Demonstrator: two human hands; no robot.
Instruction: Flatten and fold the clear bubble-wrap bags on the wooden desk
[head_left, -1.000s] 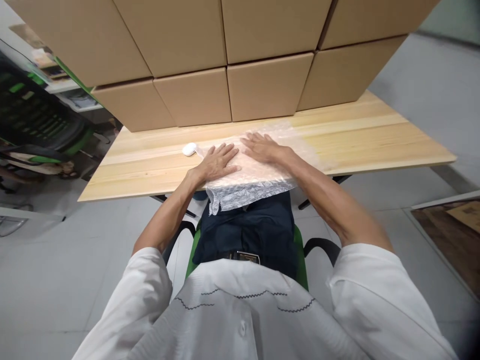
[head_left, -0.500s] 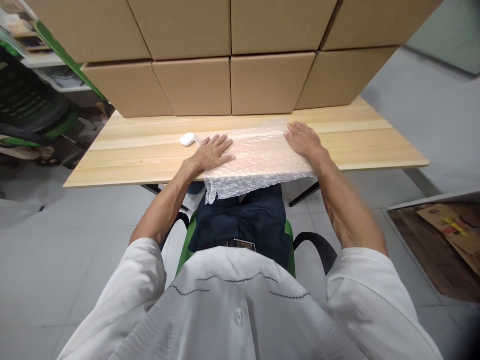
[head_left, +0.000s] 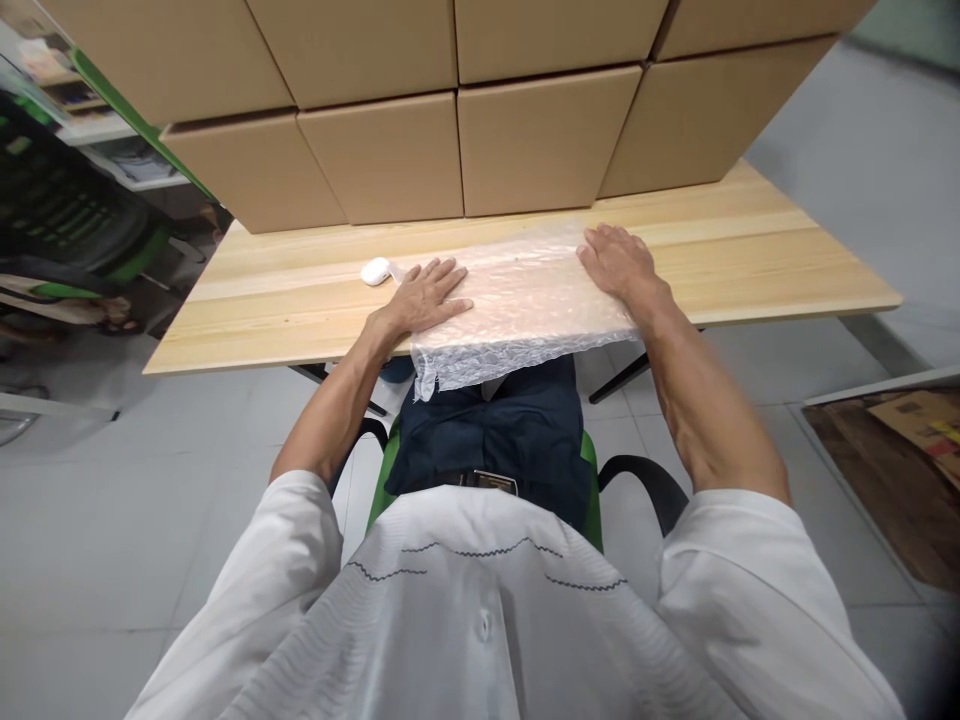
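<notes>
Resting hands [head_left: 429, 298] [head_left: 622, 265] on plastic wrap [head_left: 525, 285]; boxes [head_left: 551, 140] behind, contents hidden.

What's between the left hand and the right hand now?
Head view: a bubble wrap sheet spans from the left hand to the right hand, its near edge hanging off the wooden table.

Packing workroom: stacked cartons [head_left: 386, 160], bubble wrap [head_left: 525, 290], wooden table [head_left: 765, 262].
</notes>
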